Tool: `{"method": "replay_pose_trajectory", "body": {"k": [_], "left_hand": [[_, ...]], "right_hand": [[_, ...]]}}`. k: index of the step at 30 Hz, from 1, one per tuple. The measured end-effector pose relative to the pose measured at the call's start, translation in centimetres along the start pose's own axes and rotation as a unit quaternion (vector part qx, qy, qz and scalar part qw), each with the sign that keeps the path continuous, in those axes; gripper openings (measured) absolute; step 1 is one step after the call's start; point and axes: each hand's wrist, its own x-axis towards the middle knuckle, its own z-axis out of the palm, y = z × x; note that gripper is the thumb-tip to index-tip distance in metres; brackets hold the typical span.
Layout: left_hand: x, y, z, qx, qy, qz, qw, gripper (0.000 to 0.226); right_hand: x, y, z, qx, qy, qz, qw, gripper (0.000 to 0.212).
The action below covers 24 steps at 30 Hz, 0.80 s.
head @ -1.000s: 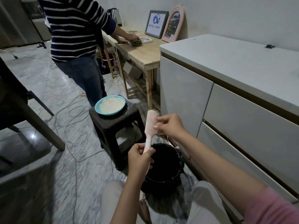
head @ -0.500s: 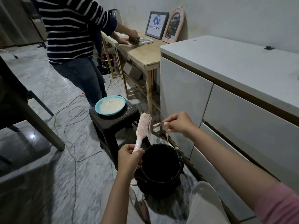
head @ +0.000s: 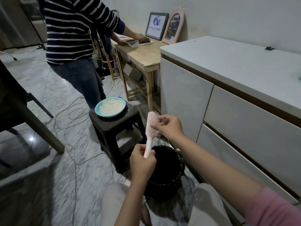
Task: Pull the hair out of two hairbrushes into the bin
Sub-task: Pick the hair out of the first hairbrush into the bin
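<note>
A pink hairbrush (head: pixel 151 126) with a white band on its handle stands upright above a black woven bin (head: pixel 166 172) on the floor between my knees. My left hand (head: pixel 142 162) is closed around the brush handle. My right hand (head: pixel 169 126) is at the bristle side of the brush head, fingertips pinched among the bristles. Any hair there is too fine to see. Only one hairbrush is in view.
A dark woven stool (head: pixel 116 128) with a blue plate of white food (head: pixel 110 107) stands just left of the bin. A person in a striped top (head: pixel 73 30) stands behind it at a wooden table (head: pixel 143 57). White cabinet drawers (head: pixel 236 128) run along the right. Cables (head: pixel 73 115) lie on the floor.
My right hand pulled away from the brush to the right, then came back onto the bristles. The left hand shifted the brush left and back again.
</note>
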Motion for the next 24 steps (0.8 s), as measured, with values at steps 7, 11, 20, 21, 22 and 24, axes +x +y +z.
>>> {"method": "replay_pose_trajectory", "body": {"k": [7, 11, 20, 21, 22, 24], "left_hand": [[-0.4, 0.2, -0.3, 0.012, 0.022, 0.048, 0.999, 0.012], [-0.1, -0.1, -0.4, 0.013, 0.005, 0.04, 0.999, 0.014], [1.1, -0.4, -1.2, 0.081, -0.055, 0.033, 0.995, 0.011], [1.3, -0.4, -1.3, 0.091, -0.058, 0.034, 0.994, 0.01], [1.4, -0.3, -1.5, 0.102, -0.058, 0.037, 0.992, 0.009], [1.6, -0.2, -1.8, 0.129, -0.052, 0.048, 0.989, 0.01]], "right_hand": [[0.5, -0.7, 0.1, 0.086, 0.04, 0.046, 0.994, 0.017], [0.6, -0.5, -0.4, 0.027, 0.046, 0.009, 0.999, 0.021], [1.1, -0.1, -2.1, -0.182, -0.024, -0.077, 0.98, 0.009], [1.1, -0.2, -2.2, -0.2, -0.031, -0.088, 0.975, 0.01], [1.1, -0.3, -2.3, -0.219, -0.037, -0.097, 0.97, 0.011], [1.3, -0.3, -2.5, -0.257, -0.045, -0.116, 0.958, 0.016]]}}
